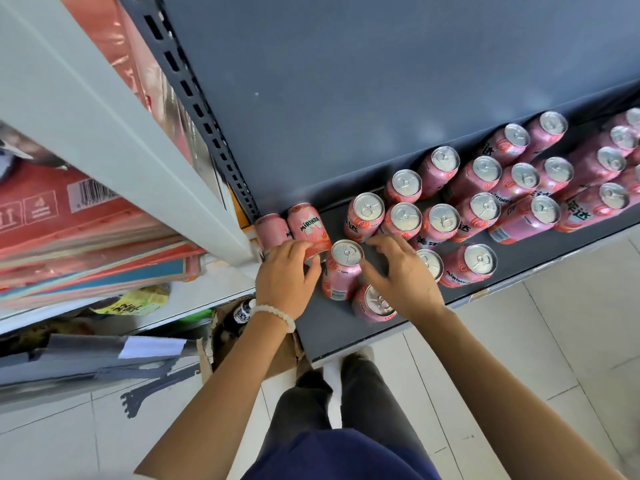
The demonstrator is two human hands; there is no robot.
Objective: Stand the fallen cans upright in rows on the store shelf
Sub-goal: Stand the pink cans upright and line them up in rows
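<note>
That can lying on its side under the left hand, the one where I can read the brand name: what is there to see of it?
The fallen can is pink with paler blotches, looks like thin metal, and carries green MIRANDA lettering along its side. It lies on its side on the dark shelf at the far left, near the slotted upright. Another lying pink can sits right beside it, seemingly touching. The left hand curls over its near end, hiding that end, with the thumb underneath. Its far end is rounded; no pull tab shows.

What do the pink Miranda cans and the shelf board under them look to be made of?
Pink Miranda cans: apparently aluminium, with bare silvery pull-tab tops and glossy printed pink sides that catch glare. Shelf board: probably painted sheet metal, matte dark grey, smooth with a thin folded front edge; coated board cannot be ruled out.
</note>
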